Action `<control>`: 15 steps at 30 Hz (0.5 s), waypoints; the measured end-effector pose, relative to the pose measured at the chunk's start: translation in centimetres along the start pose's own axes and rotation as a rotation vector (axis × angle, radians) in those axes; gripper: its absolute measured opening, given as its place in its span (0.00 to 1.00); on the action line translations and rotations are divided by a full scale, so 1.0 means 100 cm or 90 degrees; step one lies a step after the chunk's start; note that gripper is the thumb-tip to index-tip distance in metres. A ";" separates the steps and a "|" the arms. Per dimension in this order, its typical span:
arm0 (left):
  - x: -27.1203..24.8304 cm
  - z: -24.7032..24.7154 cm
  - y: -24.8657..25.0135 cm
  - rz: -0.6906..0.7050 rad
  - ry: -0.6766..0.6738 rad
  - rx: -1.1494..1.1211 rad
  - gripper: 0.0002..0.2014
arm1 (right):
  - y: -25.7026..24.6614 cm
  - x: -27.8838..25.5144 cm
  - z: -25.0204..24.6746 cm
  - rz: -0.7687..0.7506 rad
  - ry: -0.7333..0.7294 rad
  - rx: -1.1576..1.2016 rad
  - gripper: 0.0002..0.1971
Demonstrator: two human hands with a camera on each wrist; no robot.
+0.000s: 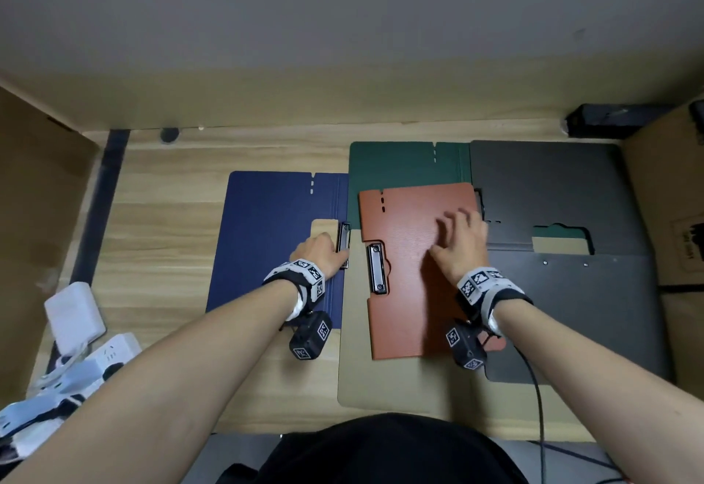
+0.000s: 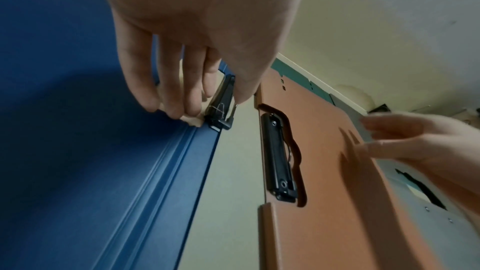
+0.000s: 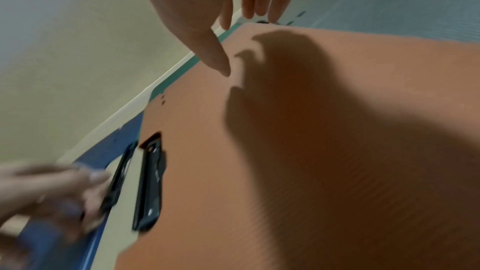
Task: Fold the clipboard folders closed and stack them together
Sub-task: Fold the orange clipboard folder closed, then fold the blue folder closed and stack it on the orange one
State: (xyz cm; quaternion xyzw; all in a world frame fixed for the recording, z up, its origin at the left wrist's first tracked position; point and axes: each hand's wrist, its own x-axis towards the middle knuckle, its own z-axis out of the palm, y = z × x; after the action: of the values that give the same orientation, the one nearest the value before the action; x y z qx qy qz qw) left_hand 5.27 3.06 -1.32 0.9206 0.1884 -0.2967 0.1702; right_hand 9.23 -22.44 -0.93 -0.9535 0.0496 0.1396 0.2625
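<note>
A closed orange folder [image 1: 419, 266] with a black clip [image 1: 377, 270] lies on a beige folder [image 1: 381, 380] and a green folder [image 1: 404, 171]. My right hand [image 1: 461, 228] hovers just over the orange cover [image 3: 337, 151], fingers [image 3: 249, 7] straight and spread towards its far right edge. To the left lies a blue folder [image 1: 274, 239]. My left hand [image 1: 327, 251] is at its right edge; thumb and fingers [image 2: 192, 108] pinch the blue folder's black clip [image 2: 221, 108]. An open dark grey folder [image 1: 552, 198] lies at the right, partly under the orange one.
The folders lie on a wooden desk [image 1: 164, 236] against a wall. A white power strip and adapter [image 1: 76, 316] sit at the front left. Cardboard boxes stand at the left [image 1: 34, 198] and right [image 1: 666, 198]. A black cable [image 1: 539, 407] hangs from my right wrist.
</note>
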 end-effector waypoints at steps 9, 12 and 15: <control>0.019 0.003 0.001 0.145 0.052 0.192 0.23 | -0.050 -0.001 0.059 -0.373 -0.195 -0.153 0.29; 0.019 0.002 0.005 0.197 0.067 0.240 0.20 | -0.050 -0.002 0.066 -0.395 -0.210 -0.204 0.33; 0.021 0.000 0.006 0.233 0.070 0.283 0.19 | -0.050 -0.001 0.067 -0.395 -0.206 -0.240 0.35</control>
State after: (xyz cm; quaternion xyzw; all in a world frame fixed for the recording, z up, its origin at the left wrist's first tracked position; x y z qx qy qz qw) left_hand 7.11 3.08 -2.46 0.9686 -0.0416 -0.2449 0.0044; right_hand 8.34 -14.74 -4.00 -0.9204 -0.3094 0.2085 0.1171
